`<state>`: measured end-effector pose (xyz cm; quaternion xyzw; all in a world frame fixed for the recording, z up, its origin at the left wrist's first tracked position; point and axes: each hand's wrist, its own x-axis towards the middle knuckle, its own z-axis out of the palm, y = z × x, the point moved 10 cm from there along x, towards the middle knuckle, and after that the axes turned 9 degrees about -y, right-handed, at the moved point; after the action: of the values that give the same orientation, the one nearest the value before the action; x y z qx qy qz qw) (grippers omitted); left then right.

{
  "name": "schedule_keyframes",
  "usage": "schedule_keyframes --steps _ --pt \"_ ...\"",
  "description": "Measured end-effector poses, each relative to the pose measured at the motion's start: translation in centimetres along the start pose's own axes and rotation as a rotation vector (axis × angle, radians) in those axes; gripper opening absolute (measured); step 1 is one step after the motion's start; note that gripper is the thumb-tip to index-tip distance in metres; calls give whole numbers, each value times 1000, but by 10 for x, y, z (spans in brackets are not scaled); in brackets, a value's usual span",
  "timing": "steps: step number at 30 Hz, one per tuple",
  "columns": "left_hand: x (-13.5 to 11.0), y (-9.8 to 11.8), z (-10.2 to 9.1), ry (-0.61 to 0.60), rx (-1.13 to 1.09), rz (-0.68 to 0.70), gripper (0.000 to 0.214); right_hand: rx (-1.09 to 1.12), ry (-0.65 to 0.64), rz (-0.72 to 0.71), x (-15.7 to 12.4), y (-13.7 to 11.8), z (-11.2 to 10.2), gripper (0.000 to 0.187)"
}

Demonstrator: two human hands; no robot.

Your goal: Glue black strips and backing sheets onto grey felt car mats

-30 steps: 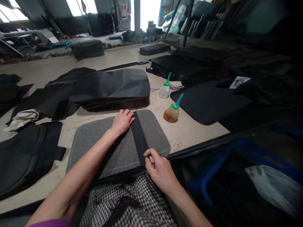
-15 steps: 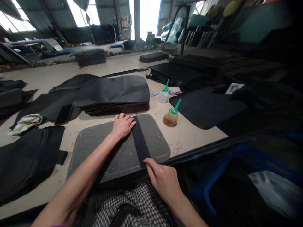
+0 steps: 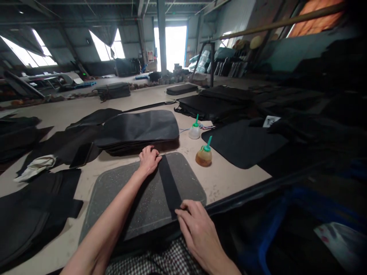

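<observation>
A grey speckled panel (image 3: pixel 120 191) with rounded corners and a pale line along its edge lies on the table before me. Across it, from far edge to near edge, runs a black strip (image 3: pixel 169 185). My left hand (image 3: pixel 149 160) rests at the panel's far edge, fingers bent and slightly apart, one digit reaching the strip's far end. At the near end, my right hand (image 3: pixel 197 229) has its thumb and fingertips drawn together on the strip's edge; the exact contact is partly hidden.
Beyond the panel sits a stack of dark panels (image 3: pixel 140 128). Two squeeze bottles with green spouts, one with amber liquid (image 3: pixel 203 157) and one whitish (image 3: pixel 194 132), stand to its right. At left are a phone (image 3: pixel 81 155), a white glove (image 3: pixel 37 167) and black pieces (image 3: pixel 31 214).
The view has tilted up, so the table sits lower in the picture. My left fingers have drawn back slightly from the strip's far end. My right fingers have shifted at its near end.
</observation>
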<state>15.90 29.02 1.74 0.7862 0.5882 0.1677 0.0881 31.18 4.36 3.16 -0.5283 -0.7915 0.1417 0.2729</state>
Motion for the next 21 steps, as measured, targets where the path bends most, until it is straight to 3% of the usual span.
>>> schedule_keyframes --steps 3,5,8,11,13,17,21 --pt "-13 -12 -26 88 -62 -78 16 -31 15 -21 2 -2 1 24" --pt "-33 -11 -43 103 -66 -48 19 -58 36 -43 2 0 4 22" --pt "-74 -7 -60 43 -84 69 25 -73 75 -100 2 7 11 18" --pt "-124 -19 -75 -15 -53 130 32 -50 109 -135 6 14 15 19" --pt "-159 -43 -90 -18 -3 103 35 -29 153 -141 7 15 10 18" --pt "-219 -114 -129 -15 116 -44 36 -5 226 -175 4 0 -2 15" --pt "-258 -171 -153 -88 213 -179 39 -8 220 -251 0 -22 7 18"
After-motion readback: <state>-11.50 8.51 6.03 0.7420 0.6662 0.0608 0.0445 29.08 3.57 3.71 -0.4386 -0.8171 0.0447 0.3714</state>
